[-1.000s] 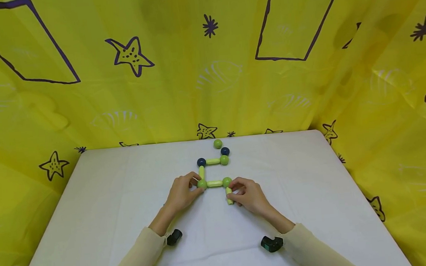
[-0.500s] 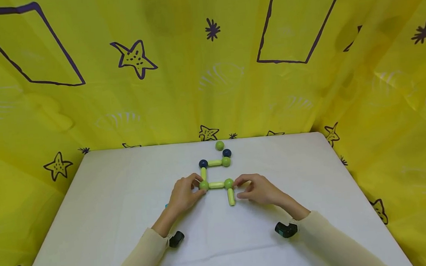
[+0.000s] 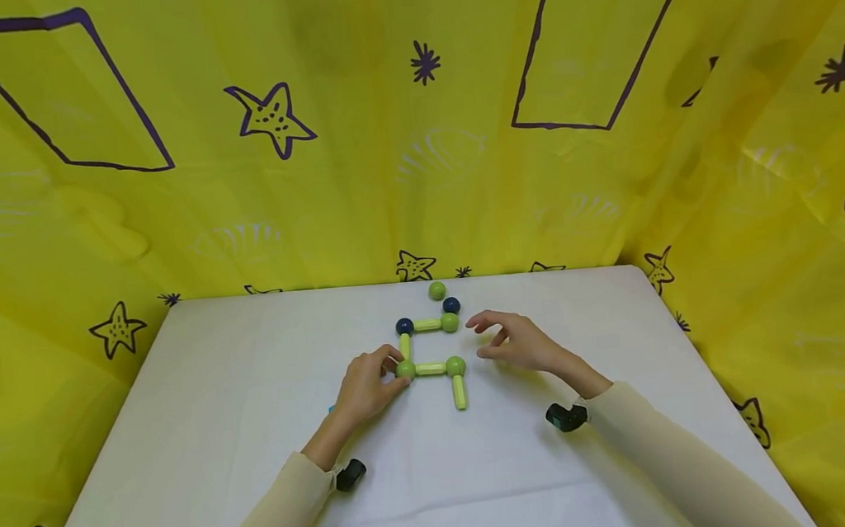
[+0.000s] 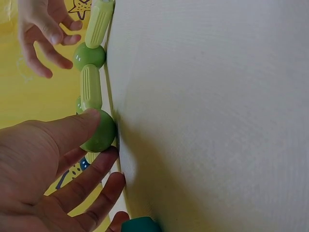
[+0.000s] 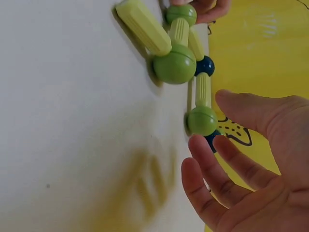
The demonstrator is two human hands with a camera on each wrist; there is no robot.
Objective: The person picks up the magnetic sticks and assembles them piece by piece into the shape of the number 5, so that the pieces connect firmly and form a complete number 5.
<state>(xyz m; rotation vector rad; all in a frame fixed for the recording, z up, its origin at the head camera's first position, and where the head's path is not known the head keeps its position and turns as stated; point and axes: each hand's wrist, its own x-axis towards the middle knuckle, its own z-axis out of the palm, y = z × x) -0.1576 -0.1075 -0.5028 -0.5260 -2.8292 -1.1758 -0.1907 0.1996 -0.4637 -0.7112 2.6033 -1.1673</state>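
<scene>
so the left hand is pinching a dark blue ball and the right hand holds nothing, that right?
Not quite: the left hand pinches a green ball, not a dark blue one, as the left wrist view shows. The right hand does hold nothing.

The right hand (image 3: 521, 343) has let go of the near rod (image 3: 459, 393), which it pinched a second ago. Half a second ago it was just beside that rod; now it is farther off, toward the far edge of the table (image 3: 182, 431), its fingers spread near the far green ball (image 3: 450, 322), not touching it. The right sleeve (image 3: 679, 450) has shifted toward the far and right edges.
</scene>
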